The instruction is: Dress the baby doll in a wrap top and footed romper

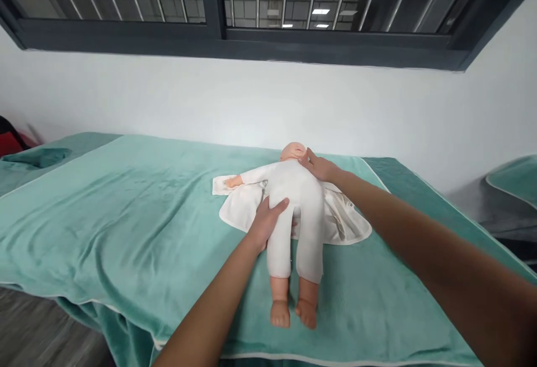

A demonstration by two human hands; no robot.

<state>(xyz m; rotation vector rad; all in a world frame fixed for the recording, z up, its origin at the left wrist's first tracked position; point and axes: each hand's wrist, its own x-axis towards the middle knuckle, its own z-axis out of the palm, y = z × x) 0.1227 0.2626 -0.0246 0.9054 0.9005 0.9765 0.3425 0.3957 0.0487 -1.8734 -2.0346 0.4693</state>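
Note:
A baby doll (293, 210) in a white one-piece lies on its back on a white garment (339, 224) spread over the teal-covered bed (126, 216), head toward the wall, bare feet toward me. My left hand (268, 221) grips the doll's left thigh, thumb over the top and fingers wrapped beneath. My right hand (319, 166) rests on the doll's shoulder beside the head, fingers curved around it. One sleeved doll arm stretches out to the left.
A white wall and a dark-framed window stand behind the bed. A folded teal cloth (39, 157) lies at the far left. Another teal-covered surface (514, 179) shows at the right edge. Grey floor lies below the bed's left corner.

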